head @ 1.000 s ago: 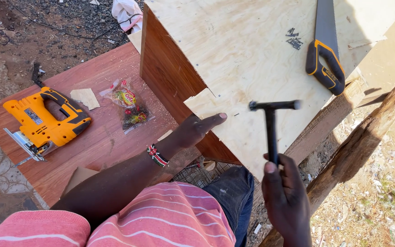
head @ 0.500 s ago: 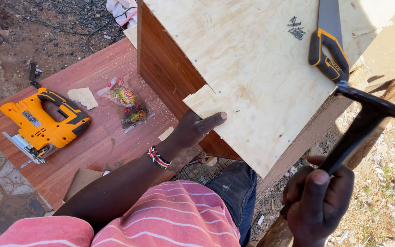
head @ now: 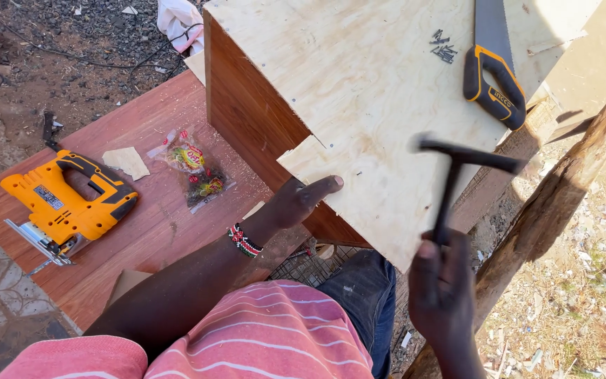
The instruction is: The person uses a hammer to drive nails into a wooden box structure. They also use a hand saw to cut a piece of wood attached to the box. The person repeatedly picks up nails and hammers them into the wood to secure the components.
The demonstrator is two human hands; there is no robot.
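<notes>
So from the head cam, my right hand (head: 443,295) is wrapped tight around the handle of a dark hammer (head: 457,175), fist closed, with the hammer head up over the near part of the pale plywood sheet (head: 373,91). The head looks a bit motion-blurred, so I can't tell if it's touching the wood. My left hand (head: 296,203) is holding nothing; the thumb is stuck out and pressed against the edge of the plywood, right by a small square offcut (head: 303,158) lying flush at that edge, fingers tucked under where I can't see them. There's a beaded bracelet (head: 245,241) on that wrist.

The plywood sits on top of a brown wooden box (head: 247,119). Further up the sheet there's a handsaw (head: 492,77) with a black and yellow grip, and a little pile of nails (head: 443,45) just beside it. Off to the left, on a reddish board (head: 142,231), lie an orange jigsaw (head: 64,203), a scrap of wood (head: 126,161) and a clear plastic packet (head: 194,172). A rough log (head: 562,203) leans on the right.
</notes>
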